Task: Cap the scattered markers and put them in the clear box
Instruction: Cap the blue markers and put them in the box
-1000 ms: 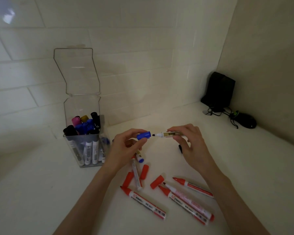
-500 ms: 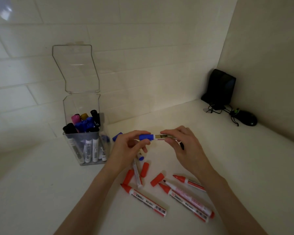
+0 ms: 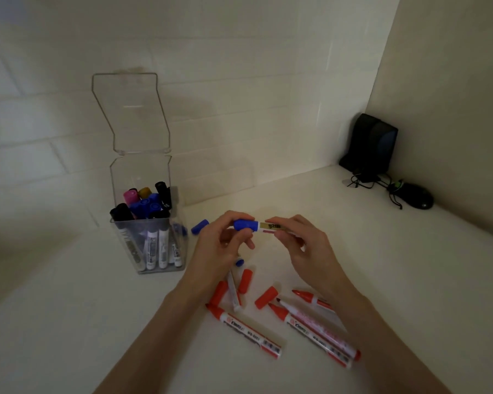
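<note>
While left hand (image 3: 219,251) pinches blue cap (image 3: 245,224) | right hand (image 3: 310,251) pinches marker barrel (image 3: 271,226) | clear box (image 3: 140,173) near, leftward

The left red marker (image 3: 245,332) on the table (image 3: 97,322) carries a brand word that seems to read "Comix", then a code starting "WB-" with blurred digits. A red marker further right (image 3: 310,332) shows the same brand word. Print on the blue-capped marker (image 3: 269,226) and on the markers (image 3: 162,248) in the clear box (image 3: 143,220) is unreadable.
</note>
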A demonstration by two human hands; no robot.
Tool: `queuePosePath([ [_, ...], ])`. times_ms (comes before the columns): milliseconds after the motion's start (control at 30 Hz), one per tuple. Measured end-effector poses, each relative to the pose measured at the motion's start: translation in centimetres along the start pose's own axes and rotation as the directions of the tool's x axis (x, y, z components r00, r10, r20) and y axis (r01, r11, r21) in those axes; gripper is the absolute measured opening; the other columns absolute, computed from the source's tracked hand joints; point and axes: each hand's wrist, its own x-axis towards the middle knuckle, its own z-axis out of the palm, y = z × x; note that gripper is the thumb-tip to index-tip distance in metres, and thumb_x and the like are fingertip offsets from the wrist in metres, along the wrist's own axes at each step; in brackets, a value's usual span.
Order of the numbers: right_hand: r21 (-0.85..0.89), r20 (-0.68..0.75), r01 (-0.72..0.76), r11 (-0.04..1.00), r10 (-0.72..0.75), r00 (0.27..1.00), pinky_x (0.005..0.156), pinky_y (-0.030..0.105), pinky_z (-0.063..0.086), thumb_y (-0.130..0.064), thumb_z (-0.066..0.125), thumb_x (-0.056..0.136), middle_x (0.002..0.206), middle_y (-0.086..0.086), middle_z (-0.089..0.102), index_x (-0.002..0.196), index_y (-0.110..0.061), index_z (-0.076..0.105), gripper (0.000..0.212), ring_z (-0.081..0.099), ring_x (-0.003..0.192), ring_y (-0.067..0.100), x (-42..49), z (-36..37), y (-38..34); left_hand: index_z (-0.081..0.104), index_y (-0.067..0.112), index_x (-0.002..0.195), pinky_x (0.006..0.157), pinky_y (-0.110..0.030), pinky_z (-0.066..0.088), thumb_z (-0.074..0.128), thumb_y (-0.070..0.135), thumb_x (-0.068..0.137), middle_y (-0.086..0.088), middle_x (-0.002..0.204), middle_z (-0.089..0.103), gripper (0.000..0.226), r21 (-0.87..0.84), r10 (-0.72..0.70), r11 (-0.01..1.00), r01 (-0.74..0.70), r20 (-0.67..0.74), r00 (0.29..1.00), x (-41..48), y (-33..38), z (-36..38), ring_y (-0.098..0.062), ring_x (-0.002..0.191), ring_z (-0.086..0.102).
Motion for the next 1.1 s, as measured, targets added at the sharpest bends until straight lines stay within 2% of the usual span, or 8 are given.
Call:
queuePosePath([
  [133, 0.191, 0.047, 0.002, 0.982, -0.011, 0.999, 0.085, 0.019, 0.046, -0.029, 0.057, 0.1, 0.112, -0.013, 0.066, 0.132, -0.028, 0.062, 0.033, 0.063, 0.102, 0.009, 0.5, -0.3, -1.5, 0.064, 0.023, 0.108, 0.074, -0.028, 0.059, 0.065, 0.017, 0.096, 0.013, 0.101, 0.068, 0.013, 0.038, 0.109, 0.994, -0.107, -0.047, 0.993, 0.1, 2.2, -1.6, -0.014, 0.089, 0.069],
  [200, 0.264, 0.06, -0.023, 0.964, 0.007, 0.998, 0.091, 0.027, 0.051, -0.036, 0.06, 0.096, 0.124, -0.013, 0.063, 0.141, -0.033, 0.053, 0.046, 0.064, 0.11, 0.011, 0.5, -0.1, -2.2, 0.066, 0.023, 0.108, 0.075, -0.024, 0.058, 0.066, 0.014, 0.095, 0.01, 0.108, 0.067, 0.016, 0.023, 0.114, 0.993, -0.112, -0.079, 0.99, -0.1, 3.5, -3.3, -0.013, 0.096, 0.07],
  [300, 0.377, 0.099, -0.093, 0.922, 0.059, 0.993, 0.093, 0.033, 0.055, -0.035, 0.067, 0.091, 0.134, -0.01, 0.056, 0.151, -0.038, 0.037, 0.066, 0.065, 0.11, 0.015, 1.0, 0.8, -3.3, 0.065, 0.019, 0.115, 0.078, -0.023, 0.059, 0.066, 0.009, 0.093, 0.007, 0.109, 0.071, 0.024, 0.017, 0.14, 0.99, -0.14, -0.209, 0.968, -0.7, 6.3, -6.9, -0.011, 0.091, 0.074],
  [500, 0.4, 0.139, -0.069, 0.914, 0.014, 0.99, 0.087, 0.031, 0.057, -0.038, 0.07, 0.089, 0.128, -0.008, 0.055, 0.151, -0.041, 0.034, 0.072, 0.067, 0.102, 0.016, 2.0, 3.3, -4.9, 0.053, 0.018, 0.119, 0.079, -0.024, 0.056, 0.07, 0.01, 0.093, -0.004, 0.106, 0.074, 0.033, 0.146, 0.284, 0.959, -0.245, -0.539, 0.793, -1.1, 10.6, -15.0, -0.014, 0.096, 0.073],
  [633, 0.413, 0.127, -0.112, 0.904, 0.064, 0.99, 0.078, 0.027, 0.058, -0.041, 0.069, 0.086, 0.125, -0.006, 0.056, 0.149, -0.039, 0.039, 0.069, 0.068, 0.097, 0.016, 1.7, 4.0, -4.6, 0.053, 0.023, 0.122, 0.082, -0.021, 0.056, 0.07, 0.012, 0.093, 0.0, 0.107, 0.072, 0.035, 0.296, 0.298, 0.942, -0.159, -0.517, 0.802, -1.3, 10.3, -17.9, -0.008, 0.099, 0.071],
  [767, 0.415, 0.114, -0.154, 0.897, 0.117, 0.987, 0.079, 0.02, 0.054, -0.038, 0.069, 0.087, 0.123, -0.004, 0.058, 0.147, -0.035, 0.043, 0.065, 0.067, 0.096, 0.014, 1.6, 3.7, -3.9, 0.057, 0.025, 0.124, 0.081, -0.02, 0.055, 0.069, 0.014, 0.093, 0.01, 0.102, 0.07, 0.035, 0.404, 0.29, 0.909, -0.098, -0.448, 0.845, -1.3, 9.0, -17.9, -0.004, 0.098, 0.069],
  [967, 0.411, 0.073, -0.171, 0.896, 0.155, 0.985, 0.083, 0.022, 0.055, -0.029, 0.069, 0.091, 0.12, -0.006, 0.061, 0.145, -0.034, 0.045, 0.059, 0.067, 0.099, 0.013, 1.2, 2.8, -3.2, 0.057, 0.031, 0.118, 0.078, -0.019, 0.054, 0.07, 0.015, 0.093, 0.013, 0.1, 0.071, 0.032, 0.474, 0.255, 0.879, -0.048, -0.383, 0.888, -1.0, 7.5, -16.9, 0.002, 0.093, 0.068],
  [1100, 0.424, 0.076, -0.192, 0.885, 0.177, 0.981, 0.079, 0.017, 0.052, -0.029, 0.068, 0.092, 0.119, -0.004, 0.062, 0.145, -0.034, 0.046, 0.057, 0.069, 0.095, 0.016, 1.1, 2.3, -3.1, 0.055, 0.025, 0.116, 0.073, -0.008, 0.041, 0.071, 0.016, 0.092, 0.014, 0.101, 0.069, 0.03, 0.61, 0.285, 0.792, -0.022, -0.338, 0.897, -0.9, 6.9, -16.7, 0.014, 0.086, 0.059],
])
